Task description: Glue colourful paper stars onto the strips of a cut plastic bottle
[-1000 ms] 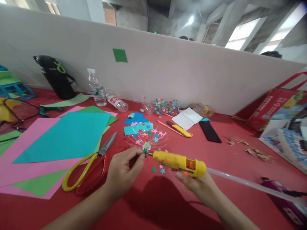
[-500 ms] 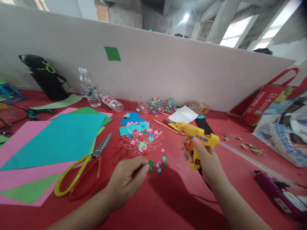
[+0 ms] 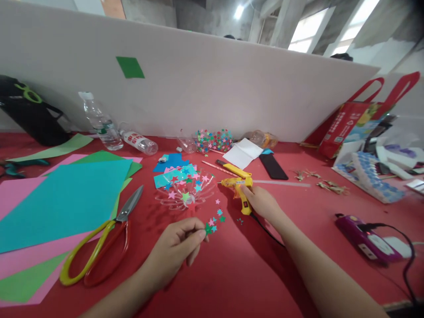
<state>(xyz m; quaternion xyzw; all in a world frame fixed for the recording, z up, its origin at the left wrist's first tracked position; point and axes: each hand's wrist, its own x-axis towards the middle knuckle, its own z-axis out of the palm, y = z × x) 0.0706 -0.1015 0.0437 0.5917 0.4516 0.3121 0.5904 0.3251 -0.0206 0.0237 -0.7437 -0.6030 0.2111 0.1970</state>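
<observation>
White board [image 3: 215, 88] edges red tabletop [image 3: 212, 278] separating left fingers [image 3: 191, 224] from glue gun [image 3: 238, 184].

Open tabletop [image 3: 228, 278] between left forearm [image 3: 135, 282] and right forearm [image 3: 308, 251]. Scissors [image 3: 122, 217] obstruct left of left hand [image 3: 182, 240]. Loose stars [image 3: 214, 229] just beyond it, clear petalled plastic [image 3: 190, 201] farther. Black cord [image 3: 266, 229] runs from glue gun [image 3: 244, 203] to right forearm; open tabletop beyond, up to purple device [image 3: 366, 242]. White partition [image 3: 212, 88] closes far side.

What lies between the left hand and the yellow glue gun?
In the head view, small loose pink, blue and green stars lie on the red table between the left hand and the yellow glue gun.
</observation>
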